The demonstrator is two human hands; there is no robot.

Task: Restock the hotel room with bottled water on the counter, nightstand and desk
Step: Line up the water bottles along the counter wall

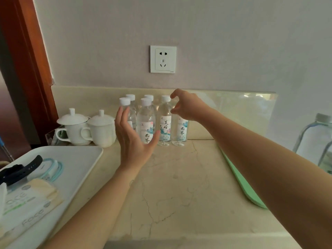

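While the water bottles (165,121) stand bunched at the back of the counter (179,177), my left hand (133,139) is flat and empty, right hand (186,106) loosely curled, gripping nothing. I'd nudge them gently, labels forward imo.

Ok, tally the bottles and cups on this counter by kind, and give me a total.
Small water bottles: 6 (one partly hidden behind the right hand)
White lidded cups: 2
Large water bottle, at the right edge: 1
Total: 9
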